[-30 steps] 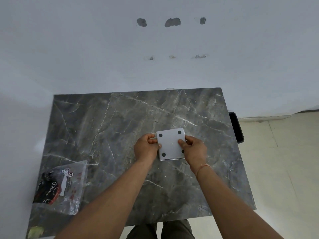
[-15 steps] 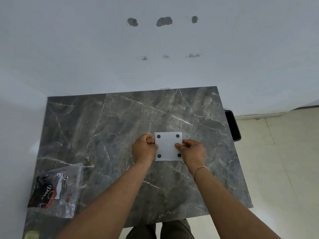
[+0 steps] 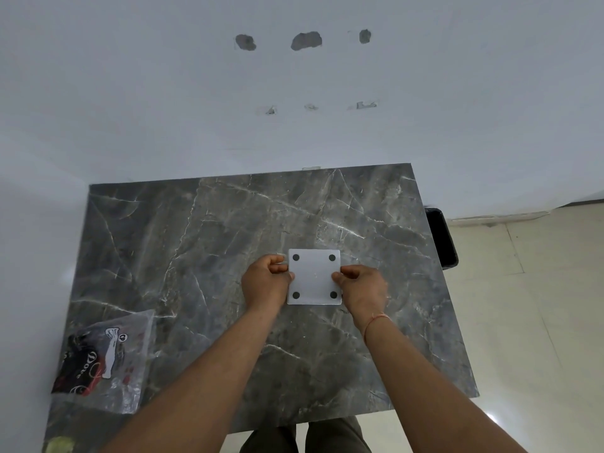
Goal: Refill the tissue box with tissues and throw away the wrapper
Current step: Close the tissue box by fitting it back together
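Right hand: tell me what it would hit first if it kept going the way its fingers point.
The right hand points left, its fingers already pinching the right edge of the white box. Straight on, it meets the box itself, then the left hand on the opposite edge.

Left hand (image 3: 266, 282): bare, no ring or watch visible. Left forearm (image 3: 202, 380): bare, no sleeve in view. Right hand (image 3: 362, 289): bare. Right wrist: thin orange-red thread band (image 3: 376, 322). Trousers (image 3: 304, 436): dark olive-grey, both legs visible at bottom edge.
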